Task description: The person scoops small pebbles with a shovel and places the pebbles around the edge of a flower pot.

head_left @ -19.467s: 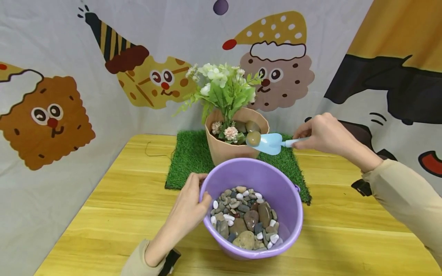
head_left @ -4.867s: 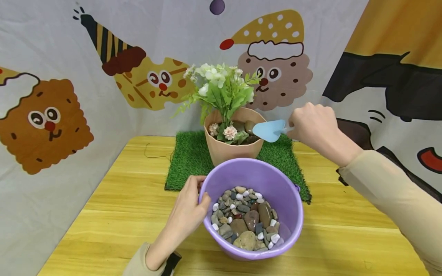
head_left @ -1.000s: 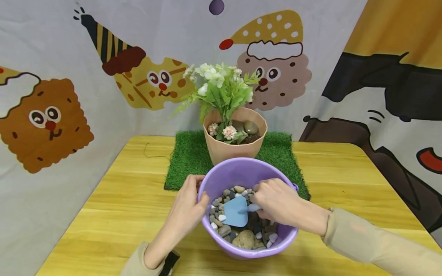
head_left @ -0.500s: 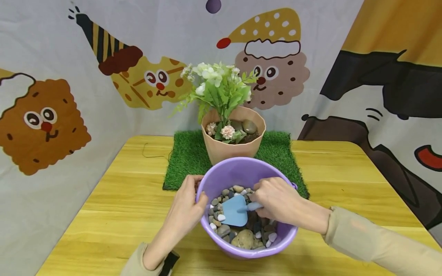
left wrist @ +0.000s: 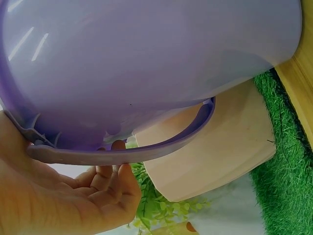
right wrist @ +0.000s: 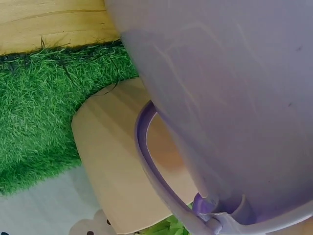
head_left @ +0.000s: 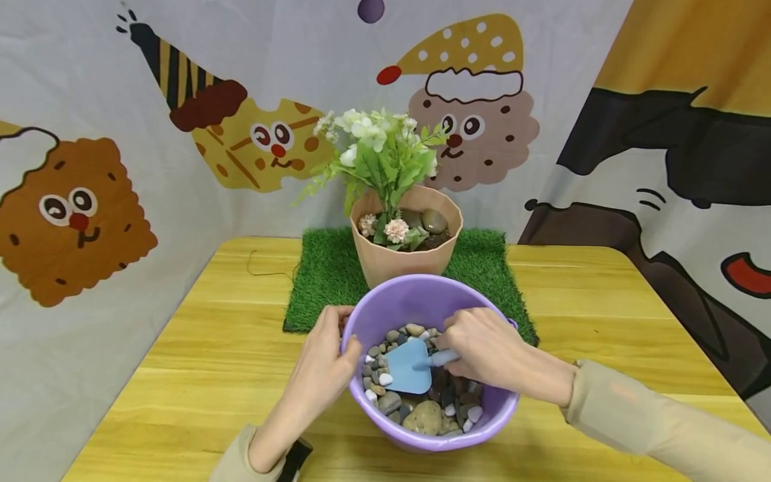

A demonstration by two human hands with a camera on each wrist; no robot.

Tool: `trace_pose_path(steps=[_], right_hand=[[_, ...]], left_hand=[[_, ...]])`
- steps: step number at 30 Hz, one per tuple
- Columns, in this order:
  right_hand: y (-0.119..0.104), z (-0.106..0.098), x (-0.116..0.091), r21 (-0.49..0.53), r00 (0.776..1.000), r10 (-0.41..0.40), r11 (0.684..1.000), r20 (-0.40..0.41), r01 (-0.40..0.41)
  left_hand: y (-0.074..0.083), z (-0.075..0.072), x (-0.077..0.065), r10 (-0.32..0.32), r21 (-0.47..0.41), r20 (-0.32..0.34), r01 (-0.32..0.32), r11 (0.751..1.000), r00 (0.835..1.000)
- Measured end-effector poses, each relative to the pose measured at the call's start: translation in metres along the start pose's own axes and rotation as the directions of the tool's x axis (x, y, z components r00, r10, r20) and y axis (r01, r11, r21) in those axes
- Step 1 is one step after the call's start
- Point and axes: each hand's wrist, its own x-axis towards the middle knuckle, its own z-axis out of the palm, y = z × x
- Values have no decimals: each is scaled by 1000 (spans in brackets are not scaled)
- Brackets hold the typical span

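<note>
A purple bucket [head_left: 415,294] stands in front of me, holding wet pebbles and larger stones [head_left: 423,418]. My left hand [head_left: 319,368] grips its left rim, thumb over the edge. In the left wrist view, that hand's fingertips bend up at the purple bail handle [left wrist: 122,155]. Inside the bucket, my right hand [head_left: 488,348] grips the handle of a light blue trowel [head_left: 409,367]. The trowel's blade lies over the pebbles, pointing left; no stones show on it. The right wrist view catches only the bucket's outside [right wrist: 220,98], not the hand.
Behind the bucket, a peach flower pot [head_left: 397,266] with white blooms [head_left: 364,130] and brown stones [head_left: 434,221] sits on a green turf mat [head_left: 325,294]. A wooden table [head_left: 229,361] lies underneath. A cartoon-printed cloth [head_left: 337,60] hangs behind.
Earlier the right hand held the trowel over the pot, first with a stone on it, later without. It then came down into the bucket. Over the last second, the hands barely move.
</note>
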Motion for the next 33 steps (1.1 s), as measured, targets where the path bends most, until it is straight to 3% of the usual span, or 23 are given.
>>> trace_pose_path(steps=[9, 19, 27, 33], right_hand=[[-1, 1, 2, 66, 998, 37, 997, 41, -40], [0, 0, 0, 54, 1000, 13, 998, 19, -14], [0, 1, 2, 65, 998, 0, 998, 55, -4], [-1, 2, 2, 33, 1000, -14, 999, 20, 14]], left_hand=[[1, -1, 1, 14, 2, -5, -14, 1000, 1000], [0, 0, 1, 53, 7, -16, -53, 999, 998], [1, 0, 1, 12, 6, -10, -12, 1000, 1000], [1, 0, 1, 36, 2, -9, -36, 999, 999]])
